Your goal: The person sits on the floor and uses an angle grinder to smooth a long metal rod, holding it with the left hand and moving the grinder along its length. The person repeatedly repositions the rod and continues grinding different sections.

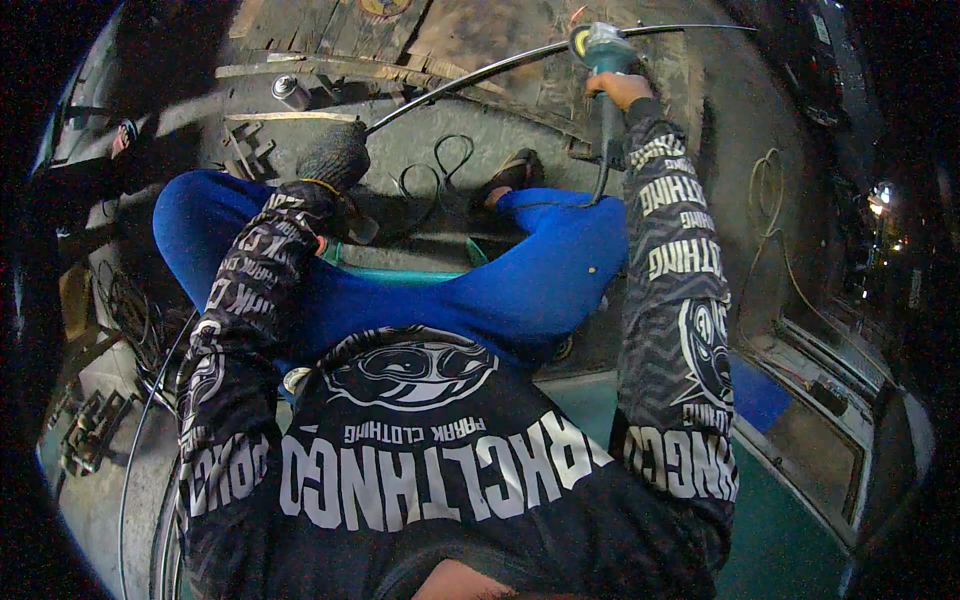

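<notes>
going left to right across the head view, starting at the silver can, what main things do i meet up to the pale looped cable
Silver can, gloved left hand, dark looped cord, sandalled foot, angle grinder, pale looped cable.

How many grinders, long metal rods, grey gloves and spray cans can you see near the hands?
Grinder: 1, in the right hand
Long metal rod: 1, in the left hand
Grey glove: 1, on the left hand
Spray can: 1
Total: 4
</notes>
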Motion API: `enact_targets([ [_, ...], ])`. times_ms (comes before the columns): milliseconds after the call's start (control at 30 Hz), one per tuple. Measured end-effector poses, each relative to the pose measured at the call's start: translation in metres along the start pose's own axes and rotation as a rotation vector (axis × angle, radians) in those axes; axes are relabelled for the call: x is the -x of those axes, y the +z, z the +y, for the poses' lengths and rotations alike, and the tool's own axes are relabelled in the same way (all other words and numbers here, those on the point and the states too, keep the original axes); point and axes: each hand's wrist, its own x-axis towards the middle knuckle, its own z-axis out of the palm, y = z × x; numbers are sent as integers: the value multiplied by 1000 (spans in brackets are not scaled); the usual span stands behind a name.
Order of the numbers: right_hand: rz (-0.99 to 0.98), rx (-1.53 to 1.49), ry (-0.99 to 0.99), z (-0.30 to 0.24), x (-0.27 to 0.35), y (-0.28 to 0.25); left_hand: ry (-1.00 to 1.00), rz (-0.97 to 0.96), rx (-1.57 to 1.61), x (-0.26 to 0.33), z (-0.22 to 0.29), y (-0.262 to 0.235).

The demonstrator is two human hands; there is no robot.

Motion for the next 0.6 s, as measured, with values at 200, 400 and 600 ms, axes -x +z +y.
enact_targets([
  [200, 246, 123, -20, 50, -23, -11, -21, -61, 6, -10, 10, -13],
  [400, 332, -303, 14, 101, -49, -22, -48, -125, 66, -16, 21, -28],
  [600, 349, -630, 212, 116, -63, -40, -1, -127, 80, -19, 23, -34],
])
